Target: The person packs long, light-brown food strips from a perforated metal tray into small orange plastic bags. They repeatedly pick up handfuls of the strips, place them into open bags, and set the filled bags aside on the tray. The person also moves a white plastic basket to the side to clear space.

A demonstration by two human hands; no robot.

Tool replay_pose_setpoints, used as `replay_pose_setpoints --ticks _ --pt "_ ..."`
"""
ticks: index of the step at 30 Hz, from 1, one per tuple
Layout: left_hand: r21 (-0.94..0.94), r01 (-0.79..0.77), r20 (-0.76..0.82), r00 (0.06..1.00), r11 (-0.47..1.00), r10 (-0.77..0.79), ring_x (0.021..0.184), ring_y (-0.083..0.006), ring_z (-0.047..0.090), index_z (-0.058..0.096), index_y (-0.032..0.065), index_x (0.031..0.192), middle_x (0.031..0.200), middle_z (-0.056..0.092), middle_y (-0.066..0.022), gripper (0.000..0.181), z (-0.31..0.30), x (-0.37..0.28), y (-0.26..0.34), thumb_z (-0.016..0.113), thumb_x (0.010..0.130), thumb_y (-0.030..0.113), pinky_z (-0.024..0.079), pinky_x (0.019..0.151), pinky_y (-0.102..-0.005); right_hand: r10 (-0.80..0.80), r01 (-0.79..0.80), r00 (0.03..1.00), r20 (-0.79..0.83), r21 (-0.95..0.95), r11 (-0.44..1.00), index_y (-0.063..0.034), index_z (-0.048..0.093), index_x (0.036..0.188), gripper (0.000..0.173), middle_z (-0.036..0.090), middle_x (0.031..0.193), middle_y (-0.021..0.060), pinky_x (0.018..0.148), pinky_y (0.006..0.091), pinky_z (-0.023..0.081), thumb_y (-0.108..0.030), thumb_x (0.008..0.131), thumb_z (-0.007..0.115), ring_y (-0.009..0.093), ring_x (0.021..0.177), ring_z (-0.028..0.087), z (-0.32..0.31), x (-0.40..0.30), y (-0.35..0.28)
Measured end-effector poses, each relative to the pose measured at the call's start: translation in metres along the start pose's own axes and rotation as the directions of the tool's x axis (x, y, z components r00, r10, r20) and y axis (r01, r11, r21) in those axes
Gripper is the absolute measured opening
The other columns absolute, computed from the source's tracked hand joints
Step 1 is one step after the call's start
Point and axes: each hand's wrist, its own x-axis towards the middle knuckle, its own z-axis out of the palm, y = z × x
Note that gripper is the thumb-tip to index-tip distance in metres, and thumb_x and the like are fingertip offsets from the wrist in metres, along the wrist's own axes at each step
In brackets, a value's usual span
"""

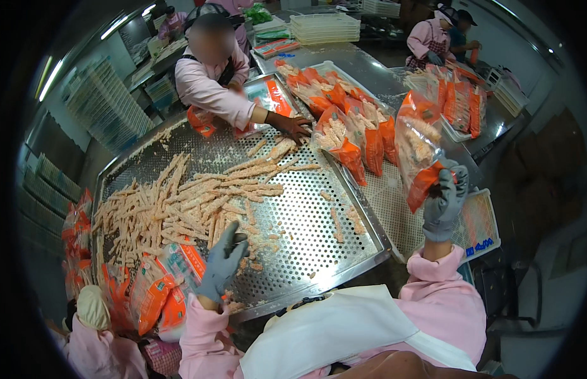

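Observation:
My right hand (446,201), in a grey glove, grips the lower part of an orange and clear plastic bag (419,142) holding breaded sticks, raised above a white perforated tray (388,206). My left hand (222,258), also gloved in grey, has its fingers apart over the near edge of a heap of breaded sticks (180,203). The heap lies on a perforated steel table (303,227), with crumbs and broken bits scattered to its right. Filled orange bags (151,289) lie just left of my left hand.
A co-worker's dark-gloved hand (289,125) touches sticks at the table's far side. Filled bags (355,132) stand in a tray beside the raised steel rim. A white crate (480,222) is at the right. Another worker (102,336) is at the lower left.

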Motion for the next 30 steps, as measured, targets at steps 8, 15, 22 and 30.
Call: replay_pose_setpoints --ticks 8,15,22,30 --pt "0.292 0.009 0.111 0.993 0.956 -0.044 0.106 -0.0217 0.060 0.042 0.0048 0.141 0.120 0.062 -0.0141 0.056 0.066 -0.031 -0.061 0.057 0.093 0.029 0.046 0.092 -0.0330 0.393 -0.323 0.893 0.220 -0.294 0.899 -0.0071 0.062 0.097 0.010 0.061 0.090 0.0009 0.075 0.0258 0.046 -0.014 0.091 0.060 0.012 0.081 0.055 -0.056 -0.100 0.161" --pt "0.574 -0.061 -0.109 0.983 0.817 0.150 0.120 -0.0312 0.053 0.052 0.0025 0.131 0.130 0.055 -0.0207 0.047 0.000 -0.102 -0.133 0.061 0.091 0.026 0.040 0.104 -0.0383 0.289 -0.247 0.877 0.385 -0.156 0.956 0.0016 0.053 0.123 0.032 0.055 0.120 0.0119 0.094 0.0339 0.042 -0.012 0.095 0.056 0.020 0.107 0.054 -0.035 -0.122 0.159" --pt "0.509 0.574 -0.833 0.517 0.642 0.198 0.100 -0.0332 0.062 0.066 0.0057 0.108 0.103 0.066 -0.0151 0.040 -0.244 -0.204 -0.193 0.067 0.081 0.036 0.048 0.089 -0.0386 -0.023 0.557 0.159 0.987 -0.070 0.828 -0.0123 0.055 0.128 0.052 0.045 0.140 0.0170 0.114 0.0573 0.015 -0.027 0.080 0.068 0.038 0.135 0.035 0.097 -0.210 0.073" --pt "0.245 -0.079 -0.277 0.950 0.966 0.148 0.106 -0.0260 0.054 0.065 0.0154 0.108 0.112 0.060 -0.0088 0.036 -0.302 -0.226 -0.370 0.060 0.078 0.035 0.043 0.089 -0.0419 -0.266 0.479 -0.283 0.922 0.376 0.793 -0.0156 0.057 0.123 0.042 0.056 0.127 0.0069 0.113 0.0527 0.020 -0.033 0.085 0.061 0.025 0.122 0.048 0.259 -0.384 0.180"
